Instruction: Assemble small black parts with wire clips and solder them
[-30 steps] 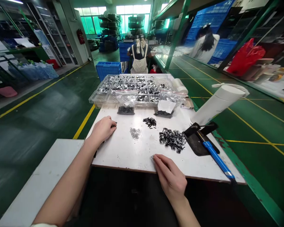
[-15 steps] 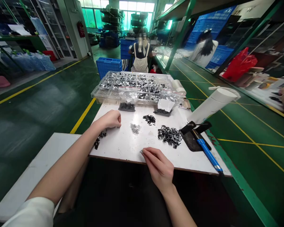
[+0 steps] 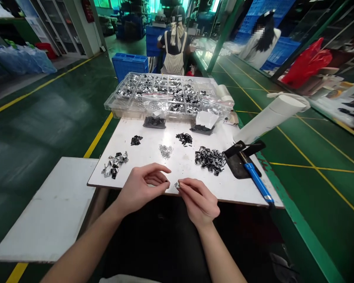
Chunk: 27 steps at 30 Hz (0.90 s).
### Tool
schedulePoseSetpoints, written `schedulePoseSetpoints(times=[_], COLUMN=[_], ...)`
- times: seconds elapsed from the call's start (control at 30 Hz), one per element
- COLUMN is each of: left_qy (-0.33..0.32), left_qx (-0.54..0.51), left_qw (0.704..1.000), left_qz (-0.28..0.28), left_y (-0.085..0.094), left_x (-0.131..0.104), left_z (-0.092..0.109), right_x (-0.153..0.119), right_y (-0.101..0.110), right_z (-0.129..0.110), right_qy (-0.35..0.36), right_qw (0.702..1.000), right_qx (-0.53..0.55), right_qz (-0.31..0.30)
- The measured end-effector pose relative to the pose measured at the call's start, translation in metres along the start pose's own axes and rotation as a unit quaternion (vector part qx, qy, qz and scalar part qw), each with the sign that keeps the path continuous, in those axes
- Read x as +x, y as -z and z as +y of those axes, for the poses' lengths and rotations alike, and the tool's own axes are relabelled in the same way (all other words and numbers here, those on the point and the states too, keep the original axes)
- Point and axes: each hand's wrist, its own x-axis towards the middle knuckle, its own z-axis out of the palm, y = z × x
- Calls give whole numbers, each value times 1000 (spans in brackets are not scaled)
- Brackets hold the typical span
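My right hand (image 3: 202,202) pinches a small shiny metal piece (image 3: 176,185) near the table's front edge. Close beside it, my left hand (image 3: 146,184) is curled, its index finger raised and its thumb against another fingertip. A tiny dark part (image 3: 166,181) shows at that pinch; its exact shape is too small to make out. Beyond the hands lie a pile of tiny silver wire-like parts (image 3: 165,151) and two heaps of small black parts, one left (image 3: 136,140) and one right (image 3: 184,139). Black-and-silver pieces (image 3: 115,164) lie at the left.
Dark shiny pieces (image 3: 210,161) are heaped right, by a blue-handled tool (image 3: 258,182) and a white roll (image 3: 270,118). A clear compartment box (image 3: 109,105) and two plastic bags (image 3: 155,120) stand at the back. A co-worker (image 3: 174,51) sits beyond; another person is at right.
My left hand has come back from the small black heap at the left to beside my right hand, with a tiny dark part at its fingertips. My right hand keeps its pinch. The view has tilted down.
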Motion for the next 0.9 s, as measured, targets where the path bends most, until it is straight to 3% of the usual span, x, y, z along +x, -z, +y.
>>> schedulePoseSetpoints(times=[0.2, 0.5, 0.7, 0.9], left_qy=[-2, -68, -107, -167], left_qx=[-68, 1, 38, 84], left_qw=[996, 996, 990, 980], left_qz=[55, 56, 80, 66], left_y=[-15, -9, -14, -21], left_x=[-19, -44, -52, -58], left_z=[-16, -6, -5, -5], right_x=[-3, 0, -5, -7], right_y=[6, 18, 25, 28], right_z=[-7, -36, -46, -50], right_qy=[-3, 14, 10, 12], right_qw=[998, 994, 993, 994], right_qx=[26, 7, -43, -58], right_qz=[-50, -112, -107, -97])
